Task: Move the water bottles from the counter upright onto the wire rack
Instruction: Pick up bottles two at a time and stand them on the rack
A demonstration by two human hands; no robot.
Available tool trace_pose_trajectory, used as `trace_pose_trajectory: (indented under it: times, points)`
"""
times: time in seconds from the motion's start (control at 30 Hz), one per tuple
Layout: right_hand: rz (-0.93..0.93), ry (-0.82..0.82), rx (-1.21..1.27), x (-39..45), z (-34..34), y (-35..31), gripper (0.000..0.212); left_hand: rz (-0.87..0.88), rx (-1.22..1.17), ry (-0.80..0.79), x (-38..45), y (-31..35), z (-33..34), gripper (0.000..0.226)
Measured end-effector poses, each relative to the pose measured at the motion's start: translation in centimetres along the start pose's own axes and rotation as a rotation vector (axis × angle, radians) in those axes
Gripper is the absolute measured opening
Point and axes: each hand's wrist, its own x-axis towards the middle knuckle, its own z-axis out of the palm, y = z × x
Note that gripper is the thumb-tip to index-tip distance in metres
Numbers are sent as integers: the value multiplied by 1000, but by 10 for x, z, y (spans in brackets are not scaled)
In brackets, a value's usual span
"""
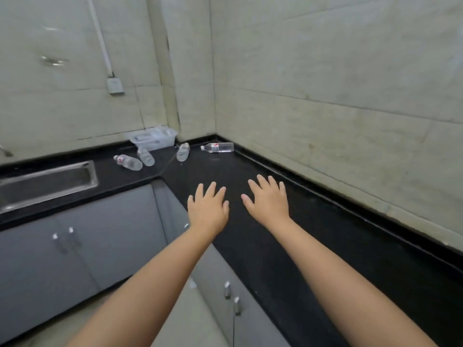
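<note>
Head view: both hands are reaching out over the black surface (313, 236), palms down, fingers straight and spread, holding nothing. The left hand (208, 209) is hovering near the inner corner edge of the surface; the right hand (268, 203) is lying just beside it, toward the wall. Whether the palms are touching the surface cannot be told. Four water bottles are lying on their sides in the far corner, well apart from both hands: one bottle (217, 147) with a red-marked label along the right wall, a second (183, 152) left of it, a third (145, 157) and a fourth (128, 162) closer to the sink (47, 182). A clear plastic tray (153, 138) is sitting behind them against the back wall. Grey cabinet doors (105, 236) are showing below the surface.
</note>
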Motion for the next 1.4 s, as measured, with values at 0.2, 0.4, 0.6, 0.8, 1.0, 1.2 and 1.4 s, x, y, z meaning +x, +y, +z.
trace_pose_trajectory:
  times: [0.2, 0.4, 0.6, 0.8, 1.0, 1.2, 1.4]
  points:
    - [-41, -66, 10, 81, 58, -73, 52, -136, -30, -40, 56, -106, 18, 47]
    - [-121, -136, 52, 186, 127, -136, 54, -265, -25, -72, 138, -206, 41, 47]
    - [-211, -192, 133, 326, 186, -205, 54, -362, 50, -80, 257, -301, 47, 49]
    - [-283, -200, 174, 443, 222, -268, 54, -431, 82, -65, 351, -380, 45, 49]
    - [-286, -268, 166, 526, 285, -306, 52, -509, 50, -113, 423, -465, 75, 49]
    - [-162, -310, 113, 618, 347, -337, 53, -445, -20, -131, 520, -542, 103, 49]
    - [-81, -439, 107, 690, 401, -364, 58, -384, -124, -182, 608, -584, 146, 46]
